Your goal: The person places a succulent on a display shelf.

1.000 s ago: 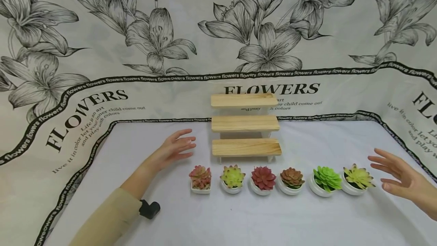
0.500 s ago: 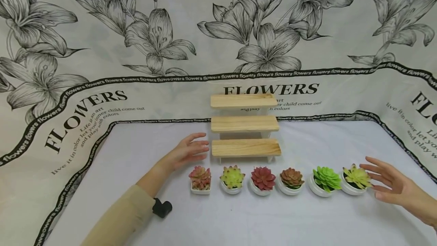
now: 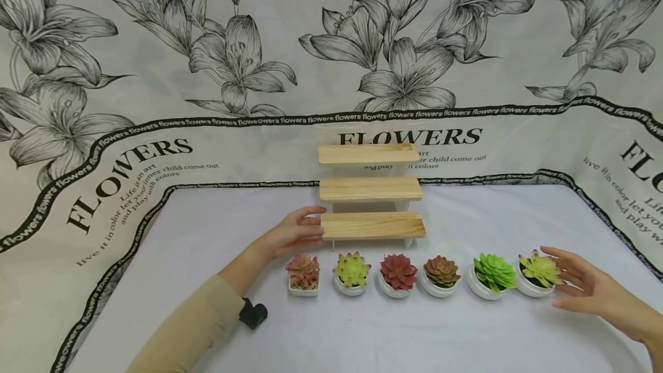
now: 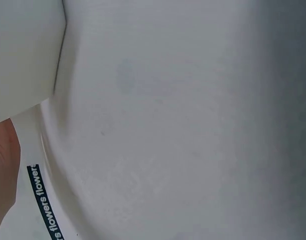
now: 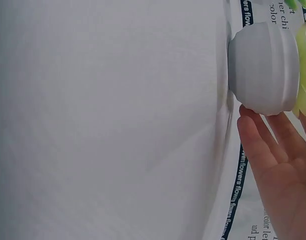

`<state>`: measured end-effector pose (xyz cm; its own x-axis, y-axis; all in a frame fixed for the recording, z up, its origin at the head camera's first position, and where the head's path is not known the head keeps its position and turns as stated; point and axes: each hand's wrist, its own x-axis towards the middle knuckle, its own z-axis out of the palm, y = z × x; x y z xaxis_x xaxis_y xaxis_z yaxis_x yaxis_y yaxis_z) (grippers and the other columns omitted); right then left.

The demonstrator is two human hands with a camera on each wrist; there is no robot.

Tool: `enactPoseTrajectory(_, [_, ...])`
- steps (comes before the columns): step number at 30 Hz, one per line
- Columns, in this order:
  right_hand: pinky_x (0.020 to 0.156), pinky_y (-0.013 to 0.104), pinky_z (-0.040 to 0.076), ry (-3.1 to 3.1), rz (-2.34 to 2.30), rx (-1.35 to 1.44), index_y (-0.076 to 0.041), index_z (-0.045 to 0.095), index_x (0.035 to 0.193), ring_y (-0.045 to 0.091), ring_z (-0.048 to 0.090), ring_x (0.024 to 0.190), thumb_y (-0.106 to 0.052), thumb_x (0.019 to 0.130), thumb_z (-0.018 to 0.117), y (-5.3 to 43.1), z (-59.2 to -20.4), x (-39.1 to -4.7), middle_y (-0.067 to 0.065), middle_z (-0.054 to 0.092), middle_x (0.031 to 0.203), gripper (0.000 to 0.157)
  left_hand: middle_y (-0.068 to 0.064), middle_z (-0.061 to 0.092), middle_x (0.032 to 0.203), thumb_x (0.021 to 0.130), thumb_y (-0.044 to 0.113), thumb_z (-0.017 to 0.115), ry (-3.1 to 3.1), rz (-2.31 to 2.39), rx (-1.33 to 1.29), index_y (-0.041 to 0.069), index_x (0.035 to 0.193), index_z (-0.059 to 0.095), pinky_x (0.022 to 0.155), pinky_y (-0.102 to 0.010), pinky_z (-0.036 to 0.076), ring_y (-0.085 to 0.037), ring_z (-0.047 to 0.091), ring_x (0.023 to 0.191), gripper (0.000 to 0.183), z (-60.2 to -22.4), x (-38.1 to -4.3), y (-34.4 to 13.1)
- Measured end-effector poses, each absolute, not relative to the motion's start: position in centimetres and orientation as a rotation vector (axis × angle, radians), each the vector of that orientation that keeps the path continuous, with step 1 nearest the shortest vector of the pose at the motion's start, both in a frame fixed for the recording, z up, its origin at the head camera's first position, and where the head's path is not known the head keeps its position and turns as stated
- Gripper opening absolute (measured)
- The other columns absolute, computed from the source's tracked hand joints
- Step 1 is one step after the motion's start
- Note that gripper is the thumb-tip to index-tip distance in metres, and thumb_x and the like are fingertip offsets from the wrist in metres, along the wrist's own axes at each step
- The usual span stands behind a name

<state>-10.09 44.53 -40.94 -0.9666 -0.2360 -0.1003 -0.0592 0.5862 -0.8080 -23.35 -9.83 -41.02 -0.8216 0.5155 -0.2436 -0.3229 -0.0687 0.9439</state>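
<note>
My left hand (image 3: pixel 292 233) reaches to the left end of the lowest wooden shelf (image 3: pixel 373 225), its fingertips at the board's edge; whether they touch is unclear. Just in front of it stands a pink succulent in a square white pot (image 3: pixel 304 275). In the left wrist view that white pot (image 4: pixel 23 55) fills the upper left corner, partly covering the hand. My right hand (image 3: pixel 590 286) is beside the rightmost yellow-green succulent (image 3: pixel 540 272), fingers extended behind the pot and thumb in front. In the right wrist view the fingers (image 5: pixel 257 145) meet the round white pot (image 5: pixel 265 67).
Between the outer plants, a yellow-green (image 3: pixel 352 272), a dark red (image 3: pixel 398 274), a brown (image 3: pixel 441 274) and a bright green succulent (image 3: pixel 494 274) stand in a row. Two higher shelves, the middle board (image 3: pixel 370 189) and top board (image 3: pixel 366 154), rise behind. A printed cloth (image 3: pixel 259 148) hangs at the back.
My left hand has moved right and slightly down to the lowest shelf's end. My right hand has come left and down to the rightmost potted succulent. Plants and shelves stay put.
</note>
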Motion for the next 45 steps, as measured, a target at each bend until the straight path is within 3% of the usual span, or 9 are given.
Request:
enactPoseTrajectory(5, [0.071,0.018,0.050,2.511,-1.382,-0.130,-0.037,0.032,0.135,-0.017,0.044,0.095,-0.003,0.086,0.063,44.2,-41.3,-10.4,-0.039,0.037,0.112,0.067,-0.020,0.044,0.125,0.089,-0.007,0.052,1.653,1.935,0.204,0.001,0.142,0.031,0.087,-0.035,0.051,-0.019,0.057,0.094,0.058,-41.0,-23.3,-9.6])
enactPoseTrajectory(8, [0.072,0.015,0.048,2.510,-1.380,-0.109,-0.037,0.036,0.130,-0.017,0.045,0.095,-0.004,0.086,0.064,44.1,-41.3,-10.6,-0.039,0.039,0.111,0.061,-0.020,0.045,0.125,0.090,-0.007,0.052,1.657,1.925,0.199,0.001,0.142,0.032,0.087,-0.034,0.052,-0.019,0.056,0.095,0.057,-40.9,-23.3,-9.5])
enactPoseTrajectory(19, [0.071,0.016,0.048,2.617,-1.250,-0.086,-0.022,0.040,0.130,-0.016,0.045,0.094,-0.011,0.084,0.069,43.4,-40.9,-11.2,-0.030,0.042,0.109,0.056,-0.016,0.049,0.118,0.089,-0.008,0.052,1.652,1.924,0.184,-0.001,0.141,0.032,0.084,-0.031,0.053,-0.018,0.056,0.094,0.056,-40.6,-23.3,-9.4])
enactPoseTrajectory(25, [0.068,0.017,0.048,2.663,-1.130,-0.012,0.004,0.031,0.134,-0.015,0.045,0.089,-0.019,0.085,0.069,43.1,-40.6,-11.5,-0.017,0.044,0.111,0.066,-0.017,0.050,0.119,0.089,-0.009,0.053,1.675,1.926,0.150,-0.001,0.141,0.033,0.083,-0.030,0.053,-0.018,0.057,0.092,0.056,-40.4,-23.2,-9.2])
enactPoseTrajectory(32, [0.067,0.018,0.048,2.697,-1.120,0.016,0.006,0.032,0.133,-0.018,0.042,0.088,-0.021,0.086,0.068,43.1,-40.2,-11.4,-0.035,0.037,0.102,0.065,-0.018,0.050,0.120,0.088,-0.009,0.053,1.689,1.927,0.133,0.000,0.141,0.034,0.083,-0.030,0.053,-0.017,0.058,0.091,0.056,-40.4,-23.3,-9.0])
enactPoseTrajectory(34, [0.067,0.019,0.049,2.708,-1.105,0.033,0.006,0.030,0.134,-0.019,0.040,0.087,-0.022,0.087,0.067,43.1,-40.0,-11.4,-0.028,0.040,0.107,0.066,-0.019,0.049,0.121,0.088,-0.009,0.053,1.695,1.932,0.127,0.000,0.141,0.035,0.083,-0.030,0.053,-0.017,0.058,0.090,0.056,-40.4,-23.3,-9.1])
enactPoseTrajectory(37, [0.066,0.020,0.049,2.704,-1.072,0.074,0.007,0.025,0.137,-0.022,0.035,0.084,-0.026,0.087,0.066,43.1,-39.8,-11.4,0.002,0.047,0.123,0.072,-0.020,0.049,0.123,0.088,-0.009,0.054,1.711,1.934,0.122,0.000,0.140,0.036,0.084,-0.030,0.053,-0.017,0.058,0.090,0.056,-40.5,-23.3,-9.1])
enactPoseTrajectory(40, [0.066,0.021,0.050,2.700,-1.058,0.096,0.010,0.020,0.139,-0.023,0.033,0.083,-0.027,0.088,0.065,43.0,-39.6,-11.4,0.032,0.033,0.132,0.077,-0.018,0.051,0.121,0.087,-0.008,0.056,1.735,1.928,0.117,0.001,0.139,0.038,0.084,-0.030,0.053,-0.017,0.058,0.090,0.056,-40.6,-23.3,-9.0])
enactPoseTrajectory(45, [0.065,0.020,0.049,2.728,-1.033,0.111,0.011,0.019,0.139,-0.023,0.031,0.082,-0.028,0.088,0.065,43.2,-39.1,-11.3,0.035,0.028,0.133,0.079,-0.015,0.053,0.115,0.086,-0.008,0.057,1.753,1.920,0.107,0.000,0.138,0.039,0.082,-0.029,0.053,-0.016,0.058,0.089,0.055,-40.6,-23.3,-8.9])
